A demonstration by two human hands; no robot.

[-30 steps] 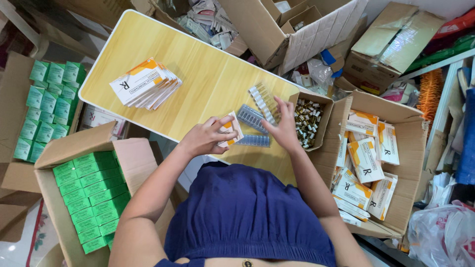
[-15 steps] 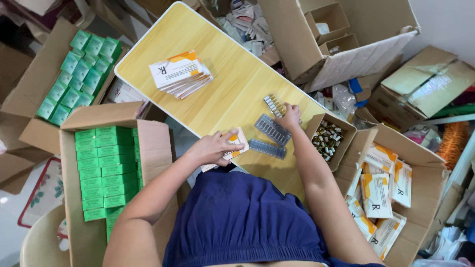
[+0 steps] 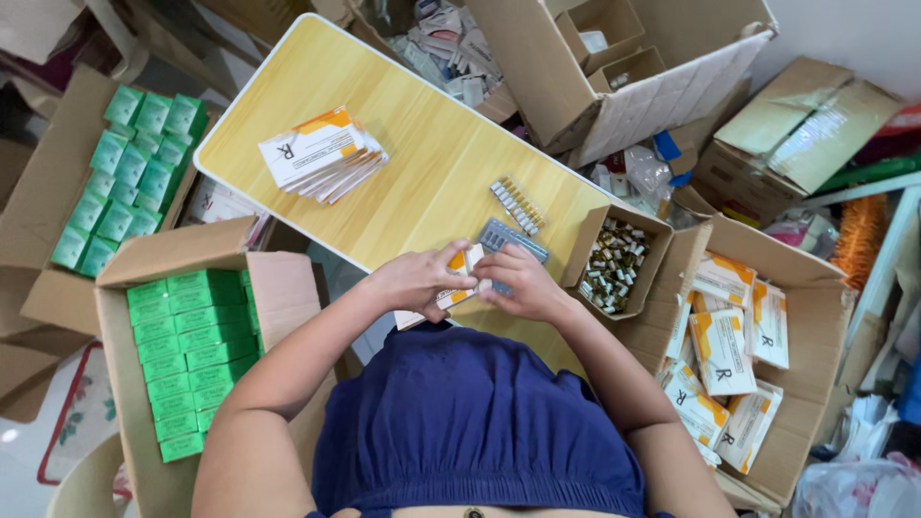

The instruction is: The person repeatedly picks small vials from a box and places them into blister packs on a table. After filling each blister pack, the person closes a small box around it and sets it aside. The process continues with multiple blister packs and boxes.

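Item, frame centre: I log left hand [image 3: 414,281] gripping a white-and-orange carton [image 3: 459,280], right hand [image 3: 523,286] fingers closed on its end, grey blister tray [image 3: 510,236] just above.

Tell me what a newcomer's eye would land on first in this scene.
First, the two hands meeting at the near edge of the yellow table: the left hand and right hand both grip a small white and orange carton. Next, the rows of green boxes packed in the cardboard box at left. Then the stack of flat white and orange cartons mid-table.
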